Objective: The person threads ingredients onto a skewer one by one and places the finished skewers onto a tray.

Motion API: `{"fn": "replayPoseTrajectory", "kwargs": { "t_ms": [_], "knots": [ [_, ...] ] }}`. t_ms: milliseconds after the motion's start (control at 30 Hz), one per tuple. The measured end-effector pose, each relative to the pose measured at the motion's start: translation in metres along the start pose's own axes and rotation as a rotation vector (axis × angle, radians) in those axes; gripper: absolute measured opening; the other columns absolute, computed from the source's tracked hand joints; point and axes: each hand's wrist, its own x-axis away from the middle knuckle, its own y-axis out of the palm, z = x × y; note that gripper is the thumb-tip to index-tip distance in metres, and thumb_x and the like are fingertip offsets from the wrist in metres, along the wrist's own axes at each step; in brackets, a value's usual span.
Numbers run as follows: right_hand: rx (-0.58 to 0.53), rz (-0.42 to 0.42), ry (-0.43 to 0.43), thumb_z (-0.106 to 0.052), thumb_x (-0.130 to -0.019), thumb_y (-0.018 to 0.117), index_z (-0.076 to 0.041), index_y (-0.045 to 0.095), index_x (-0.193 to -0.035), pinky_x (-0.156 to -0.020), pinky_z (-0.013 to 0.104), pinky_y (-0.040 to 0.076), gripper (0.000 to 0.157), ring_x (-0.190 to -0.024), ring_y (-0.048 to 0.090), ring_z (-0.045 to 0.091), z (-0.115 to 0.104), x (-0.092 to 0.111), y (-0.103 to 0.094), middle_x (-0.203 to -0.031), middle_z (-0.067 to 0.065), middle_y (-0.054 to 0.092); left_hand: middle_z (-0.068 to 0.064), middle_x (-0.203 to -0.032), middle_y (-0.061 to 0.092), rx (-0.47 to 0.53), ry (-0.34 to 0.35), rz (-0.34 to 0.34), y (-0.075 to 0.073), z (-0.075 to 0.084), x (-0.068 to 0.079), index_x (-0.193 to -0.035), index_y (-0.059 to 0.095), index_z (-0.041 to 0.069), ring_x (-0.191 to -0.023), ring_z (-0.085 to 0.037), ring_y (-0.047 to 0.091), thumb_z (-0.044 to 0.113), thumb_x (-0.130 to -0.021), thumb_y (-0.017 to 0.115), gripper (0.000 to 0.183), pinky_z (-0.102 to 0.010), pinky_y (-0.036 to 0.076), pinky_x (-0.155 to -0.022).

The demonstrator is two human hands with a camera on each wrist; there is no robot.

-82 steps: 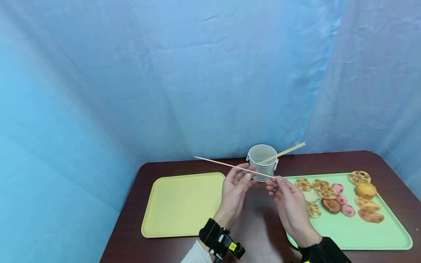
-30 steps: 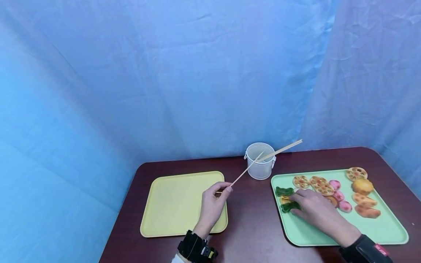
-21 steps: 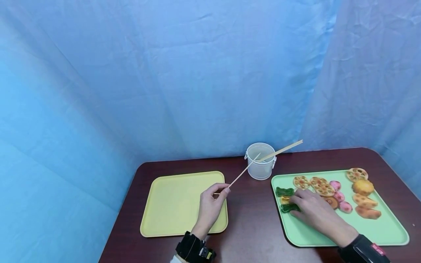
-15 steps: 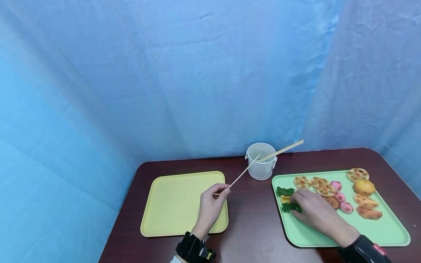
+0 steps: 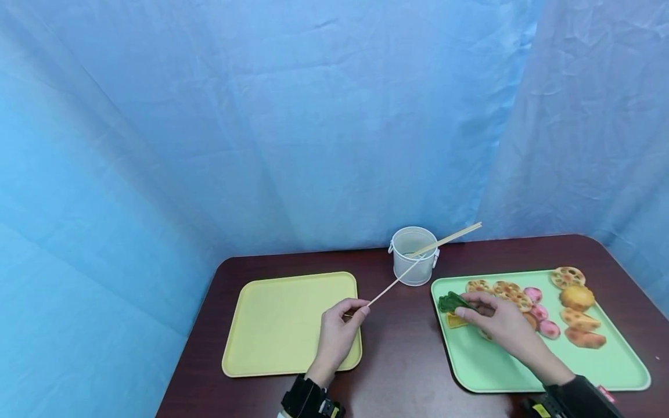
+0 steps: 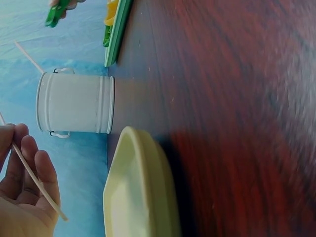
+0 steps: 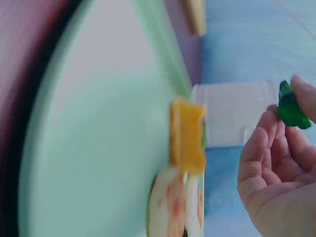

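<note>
My left hand pinches a thin wooden skewer over the right edge of the yellow tray. The skewer slants up and away, its far end in front of the white bucket. Between thumb and fingers, my right hand holds a green pepper piece, raised above the green tray. A yellow pepper piece lies on that tray below the hand. Another green piece shows at the tray's edge in the left wrist view. The right hand partly covers the mushroom slice.
Several lotus root slices, pink round pieces, a yellow-brown ball and tan wedges lie on the green tray. More skewers lean out of the bucket. A blue curtain hangs behind the dark table.
At first both hands were on the skewer. The right hand then went to the green tray and has now lifted a green pepper piece. The left hand has shifted slightly, lowering the skewer's far end.
</note>
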Motion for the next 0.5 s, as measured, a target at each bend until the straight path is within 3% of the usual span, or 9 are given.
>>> {"fn": "replayPoseTrajectory", "kwargs": {
  "t_ms": [100,200,333,367,500],
  "knots": [
    [-0.172,-0.032,0.073,-0.042,-0.091,0.062,0.004,0.05,-0.136,-0.076,0.031,0.053,0.066,-0.106,0.061,0.019,-0.006,-0.001,-0.005,-0.129,0.021,0.057,0.006,-0.086,0.071,0.005,0.012,-0.004,0.002,0.0,0.002,-0.097,0.076,0.012,-0.071,-0.01,0.063,0.024,-0.089,0.068,0.017,-0.024,0.051,-0.062],
    [-0.422,-0.082,0.132,-0.038,-0.093,0.06,0.004,0.044,-0.14,-0.078,0.031,0.052,0.064,-0.093,0.06,0.008,-0.012,-0.004,-0.007,-0.115,0.014,0.059,0.007,-0.085,0.071,-0.003,0.008,0.001,0.005,0.0,0.005,-0.097,0.076,0.013,-0.07,-0.01,0.064,0.024,-0.089,0.068,0.016,-0.023,0.051,-0.061],
    [-0.8,-0.128,0.199,-0.03,-0.095,0.059,-0.005,0.055,-0.125,-0.074,0.028,0.052,0.039,-0.082,0.059,0.009,-0.019,-0.008,-0.009,-0.094,0.002,0.06,0.006,-0.083,0.071,0.005,-0.01,-0.002,0.009,-0.001,0.01,-0.096,0.076,0.012,-0.068,-0.012,0.064,0.022,-0.088,0.069,0.015,-0.022,0.051,-0.06],
    [-0.877,-0.138,0.208,-0.028,-0.096,0.059,-0.007,0.058,-0.121,-0.076,0.027,0.052,0.032,-0.086,0.06,0.01,-0.02,-0.009,-0.009,-0.098,0.001,0.062,0.006,-0.083,0.071,0.007,-0.012,-0.007,0.01,-0.001,0.012,-0.095,0.076,0.012,-0.068,-0.012,0.064,0.022,-0.088,0.069,0.014,-0.022,0.051,-0.06],
    [-1.071,-0.16,0.227,-0.024,-0.097,0.056,-0.016,0.063,-0.112,-0.078,0.025,0.051,0.018,-0.089,0.061,0.01,-0.023,-0.013,-0.01,-0.1,0.001,0.063,0.004,-0.082,0.07,0.011,-0.003,-0.024,0.014,-0.002,0.016,-0.094,0.076,0.012,-0.067,-0.013,0.064,0.02,-0.088,0.069,0.012,-0.023,0.052,-0.059]
  ]
}}
